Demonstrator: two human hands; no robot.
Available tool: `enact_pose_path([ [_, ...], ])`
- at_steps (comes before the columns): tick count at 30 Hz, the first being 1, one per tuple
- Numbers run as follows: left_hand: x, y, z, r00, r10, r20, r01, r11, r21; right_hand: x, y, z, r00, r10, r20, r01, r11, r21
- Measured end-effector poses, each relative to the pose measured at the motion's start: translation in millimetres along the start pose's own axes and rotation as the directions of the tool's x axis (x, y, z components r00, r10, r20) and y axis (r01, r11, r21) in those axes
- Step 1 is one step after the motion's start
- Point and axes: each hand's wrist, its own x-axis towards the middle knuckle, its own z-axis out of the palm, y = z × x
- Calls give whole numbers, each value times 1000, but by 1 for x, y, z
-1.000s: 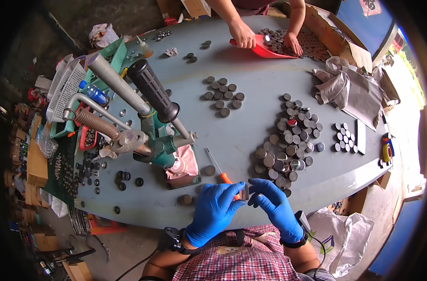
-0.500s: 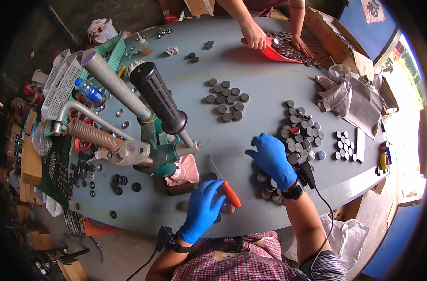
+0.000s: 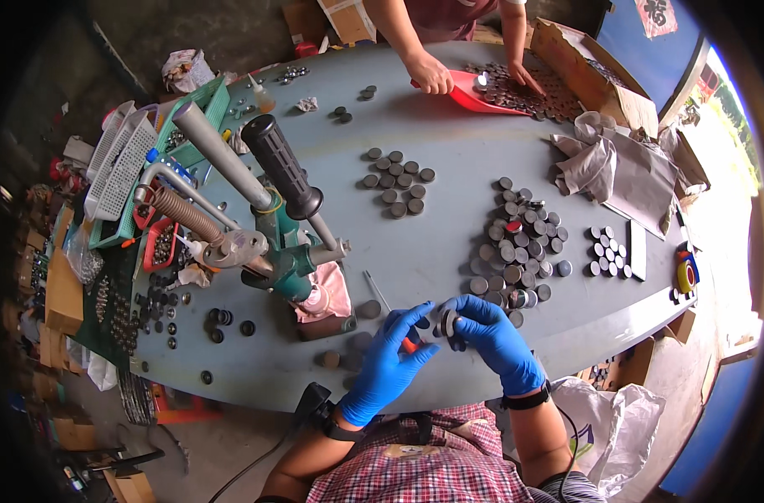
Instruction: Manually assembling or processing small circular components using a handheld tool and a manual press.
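My right hand (image 3: 498,345), in a blue glove, pinches a small stack of round metal caps (image 3: 447,324) between thumb and fingers. My left hand (image 3: 387,365), also gloved in blue, is beside it, thumb and fingers apart around the near side of those caps. Whether its fingertips touch them I cannot tell. A screwdriver (image 3: 377,291) lies on the table, its orange-red handle mostly hidden behind my left hand. Left of my hands stands a green hand press (image 3: 291,268) with a black ribbed grip, a pink cloth (image 3: 325,293) at its base.
A pile of dark round caps (image 3: 524,243) lies right of centre, with smaller groups (image 3: 399,180) farther back. Across the table a person's hand (image 3: 432,75) grips a red scoop (image 3: 474,94) beside many caps. Baskets (image 3: 124,163) crowd the left; grey paper (image 3: 642,180) lies right.
My right hand has come from the pile toward my left hand, now with caps in its fingers. My left hand has shifted slightly right, covering most of the screwdriver's handle.
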Motion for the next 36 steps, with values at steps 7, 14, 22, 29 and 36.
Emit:
enact_pose_path([
  [7,-4,11,-1,955,296,23,-293,928,230,-22,12,18,996,-22,-88,26,999,37],
  [14,-7,17,-6,946,324,0,-293,857,424,-36,24,0,985,-151,87,170,943,-287],
  [22,-2,9,-11,939,344,-28,-297,846,442,-25,18,16,985,-92,-146,47,957,-285],
  [29,2,5,-15,974,228,-5,-217,934,286,-11,16,25,993,-20,-116,17,1000,-25],
  [36,-5,29,-23,977,210,32,-209,978,-15,-24,18,46,900,-384,-205,340,915,-219],
])
